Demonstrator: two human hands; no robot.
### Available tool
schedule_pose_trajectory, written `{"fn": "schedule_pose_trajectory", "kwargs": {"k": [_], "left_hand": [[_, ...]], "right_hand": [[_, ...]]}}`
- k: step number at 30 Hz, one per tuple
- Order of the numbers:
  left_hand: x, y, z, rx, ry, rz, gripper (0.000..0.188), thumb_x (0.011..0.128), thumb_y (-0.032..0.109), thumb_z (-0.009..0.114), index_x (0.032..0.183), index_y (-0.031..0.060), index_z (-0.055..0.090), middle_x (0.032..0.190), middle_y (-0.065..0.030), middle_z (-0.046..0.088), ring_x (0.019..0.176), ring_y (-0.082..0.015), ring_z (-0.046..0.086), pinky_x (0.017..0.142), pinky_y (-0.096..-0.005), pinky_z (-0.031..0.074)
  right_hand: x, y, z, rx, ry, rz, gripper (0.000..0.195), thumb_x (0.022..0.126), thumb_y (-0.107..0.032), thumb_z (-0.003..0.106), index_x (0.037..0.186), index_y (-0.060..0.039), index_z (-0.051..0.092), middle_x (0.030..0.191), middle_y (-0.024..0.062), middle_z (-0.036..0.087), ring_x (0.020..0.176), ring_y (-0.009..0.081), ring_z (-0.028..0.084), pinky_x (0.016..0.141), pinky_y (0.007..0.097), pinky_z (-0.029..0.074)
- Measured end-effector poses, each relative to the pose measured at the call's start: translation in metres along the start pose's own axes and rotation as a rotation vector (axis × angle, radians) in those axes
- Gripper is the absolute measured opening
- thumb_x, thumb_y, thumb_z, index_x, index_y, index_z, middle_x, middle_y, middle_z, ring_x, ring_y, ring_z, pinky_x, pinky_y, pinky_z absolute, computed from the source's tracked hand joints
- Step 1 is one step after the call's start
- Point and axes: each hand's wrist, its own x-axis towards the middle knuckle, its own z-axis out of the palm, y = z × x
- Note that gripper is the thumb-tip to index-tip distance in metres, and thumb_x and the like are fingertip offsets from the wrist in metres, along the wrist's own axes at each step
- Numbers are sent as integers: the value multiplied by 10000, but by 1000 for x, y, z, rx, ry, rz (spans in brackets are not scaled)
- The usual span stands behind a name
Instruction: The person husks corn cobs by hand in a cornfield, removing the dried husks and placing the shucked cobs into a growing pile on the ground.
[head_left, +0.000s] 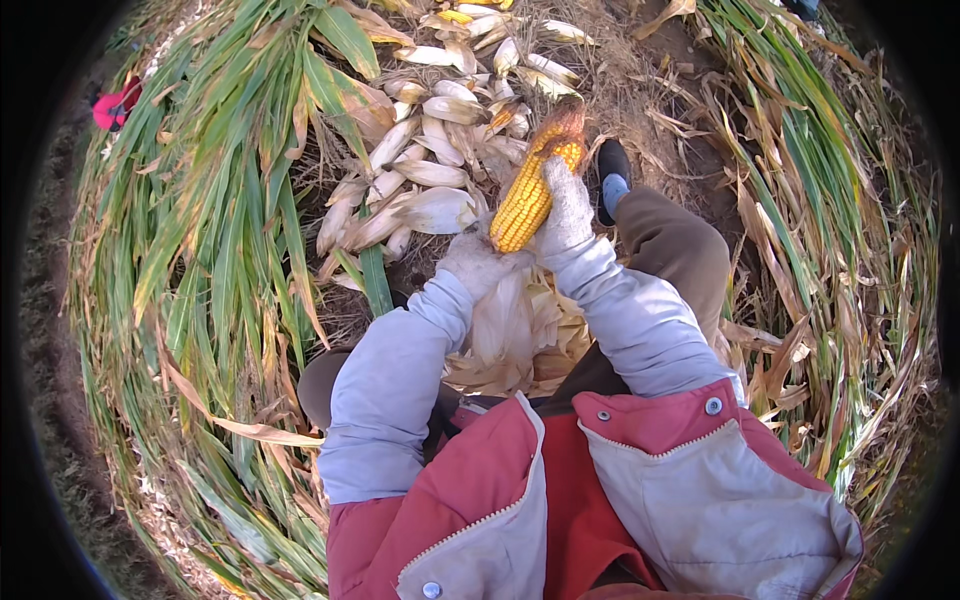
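A yellow ear of corn (523, 202), its kernels bare and brown silk at its tip, slants up and away in front of me. My right hand (564, 206), in a pale knitted glove, is closed around its right side. At the ear's lower end is my left hand (480, 262), gloved the same way, gripping around the base. Pale peeled husks (510, 322) hang or lie just below my left hand, between my legs; whether they are still joined to the ear is hidden. Beyond the hands lies a pile of ears in pale husks (435, 174).
Cut corn stalks with green leaves (232, 202) are heaped along the left. More stalks (817, 247) lie to the right. A few bare yellow ears (454, 15) show at the far end of the pile. A person in pink (112, 109) is at the far left.
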Motion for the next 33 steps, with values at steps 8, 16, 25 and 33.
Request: {"fn": "schedule_pose_trajectory", "kwargs": {"k": [8,16,25,33], "left_hand": [[-18,46,4,124,99,10,586,806,463,653,1232,68,578,1108,-189,661,1025,-348,643,901,-398,515],[-22,60,3,472,16,-76,530,875,494,526,1231,104,581,1170,-188,636,1009,-365,633,893,-442,510],[-26,63,7,695,7,6,407,894,387,519,1146,80,610,1068,-181,658,1010,-342,633,880,-461,507],[-26,38,11,786,-72,149,346,892,362,522,1116,121,631,1076,-174,665,959,-343,652,818,-464,532]], "right_hand": [[-7,-2,3,-49,-25,-59,504,909,-355,653,1290,-72,484,1073,92,614,909,241,639,789,399,559],[-13,5,9,-146,21,9,269,897,-118,654,1137,-50,551,897,79,635,764,198,652,663,320,556],[-16,-5,14,-245,12,21,281,887,-146,685,1121,-29,582,905,64,648,791,189,657,714,313,554],[-9,-15,10,-353,-80,125,315,866,-179,713,1118,-35,590,922,59,651,784,172,650,694,294,538]]}}
